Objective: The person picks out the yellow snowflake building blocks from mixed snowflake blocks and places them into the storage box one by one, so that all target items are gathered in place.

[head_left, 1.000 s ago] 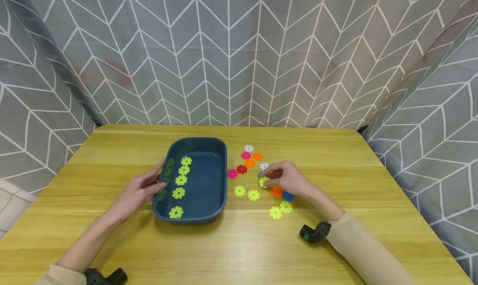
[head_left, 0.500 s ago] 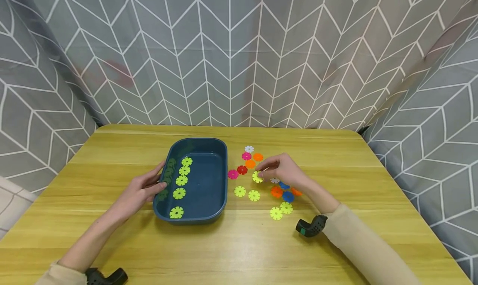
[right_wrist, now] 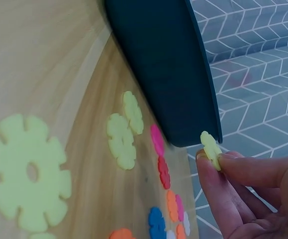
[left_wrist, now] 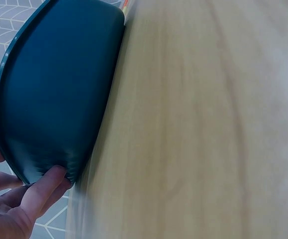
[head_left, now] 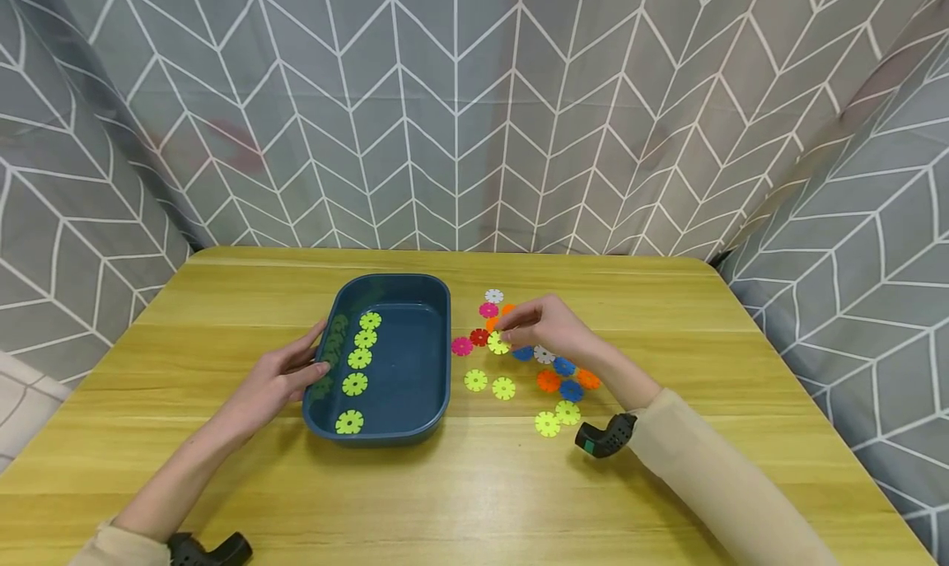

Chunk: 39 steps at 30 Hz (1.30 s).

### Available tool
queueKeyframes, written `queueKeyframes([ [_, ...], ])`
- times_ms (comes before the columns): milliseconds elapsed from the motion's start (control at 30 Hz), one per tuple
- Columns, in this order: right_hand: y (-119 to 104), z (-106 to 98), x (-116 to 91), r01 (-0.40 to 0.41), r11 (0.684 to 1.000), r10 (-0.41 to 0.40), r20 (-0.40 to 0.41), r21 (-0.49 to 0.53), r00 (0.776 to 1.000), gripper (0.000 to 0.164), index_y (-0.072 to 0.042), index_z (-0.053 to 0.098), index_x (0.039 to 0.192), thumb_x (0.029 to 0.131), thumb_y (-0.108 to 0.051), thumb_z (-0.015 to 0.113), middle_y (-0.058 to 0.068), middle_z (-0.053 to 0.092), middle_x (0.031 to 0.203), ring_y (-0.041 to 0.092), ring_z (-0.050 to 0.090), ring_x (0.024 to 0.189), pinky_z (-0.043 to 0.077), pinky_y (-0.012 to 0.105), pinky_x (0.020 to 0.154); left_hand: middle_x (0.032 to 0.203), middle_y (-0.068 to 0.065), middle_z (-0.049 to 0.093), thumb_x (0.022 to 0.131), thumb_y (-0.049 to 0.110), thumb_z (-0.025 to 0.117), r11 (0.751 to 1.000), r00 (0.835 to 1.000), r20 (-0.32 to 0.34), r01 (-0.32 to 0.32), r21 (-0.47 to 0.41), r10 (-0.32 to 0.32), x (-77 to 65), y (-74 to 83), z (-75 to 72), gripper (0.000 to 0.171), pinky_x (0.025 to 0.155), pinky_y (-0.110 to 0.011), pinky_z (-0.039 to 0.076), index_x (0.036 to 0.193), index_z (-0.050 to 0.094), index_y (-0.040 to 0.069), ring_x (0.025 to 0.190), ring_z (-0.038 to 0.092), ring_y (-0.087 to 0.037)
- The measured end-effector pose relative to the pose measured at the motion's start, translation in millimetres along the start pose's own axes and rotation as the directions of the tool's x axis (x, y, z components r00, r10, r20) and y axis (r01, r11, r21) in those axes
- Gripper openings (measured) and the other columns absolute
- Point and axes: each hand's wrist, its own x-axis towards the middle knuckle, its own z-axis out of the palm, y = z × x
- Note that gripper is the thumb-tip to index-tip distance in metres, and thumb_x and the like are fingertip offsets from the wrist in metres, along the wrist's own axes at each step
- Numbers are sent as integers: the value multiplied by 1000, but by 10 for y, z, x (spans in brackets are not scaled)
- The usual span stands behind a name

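Note:
My left hand (head_left: 278, 381) holds a dark blue plastic basin (head_left: 408, 368) by its left side, thumb over the rim and fingers on the outer wall. In the left wrist view, the fingers (left_wrist: 45, 186) touch the basin's wall (left_wrist: 64, 74). Between thumb and fingertips my right hand (head_left: 552, 329) pinches a yellow-green notched disc (right_wrist: 211, 149), a flower-shaped connector piece. It is raised above the table, to the right of the basin. Inside the basin, several yellow-green discs (head_left: 355, 384) form a row along the left.
Right of the basin lie loose discs: yellow-green (head_left: 503, 388), pink (head_left: 462, 347), red (head_left: 479, 337), blue (head_left: 571, 390), orange (head_left: 549, 381) and white (head_left: 493, 296). The wooden table (head_left: 445, 500) ends at a grey patterned curtain (head_left: 474, 137).
My right hand has lifted the yellow-green disc from among the blue and orange pieces and moved it left towards the basin. The left hand and basin have stayed put.

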Motion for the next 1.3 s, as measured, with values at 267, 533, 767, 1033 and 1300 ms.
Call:
queueKeyframes([
  [267,-57,-2,23,7,999,-9,39,47,999,22,-2,74,113,93,-6,68,13,73,112,39,70,99,56,46,92,157,-33,27,105,21,52,1000,1000,2,1,0,-1,6,15,4,68,88,-35,58,161,15,15,134,46,-47],
  [533,-97,-31,71,8,997,-13,69,73,998,26,0,72,118,92,-3,67,15,70,119,41,69,102,53,51,96,157,-33,27,105,20,52,1000,1000,-4,0,-1,0,7,9,4,67,88,-35,58,161,15,14,133,47,-48],
  [767,-184,-14,122,17,997,-22,70,77,997,28,-2,72,119,91,-2,69,14,69,122,35,71,101,54,44,98,157,-34,27,105,19,51,1000,1000,-5,-1,1,1,6,7,5,67,88,-35,58,161,15,14,133,47,-48],
  [1033,-292,69,246,14,993,-23,76,117,997,32,-2,71,121,89,0,69,13,69,124,30,70,101,49,51,103,157,-33,27,105,18,51,1000,1000,-3,0,-3,0,1,-1,1,67,89,-35,58,161,15,15,133,47,-47],
  [1300,-396,148,364,9,995,-19,95,97,995,32,-5,71,123,91,-2,68,12,71,121,34,69,105,50,47,103,157,-33,27,105,19,51,1000,1000,-8,0,6,0,9,-20,4,67,89,-37,58,161,15,16,133,47,-48],
])
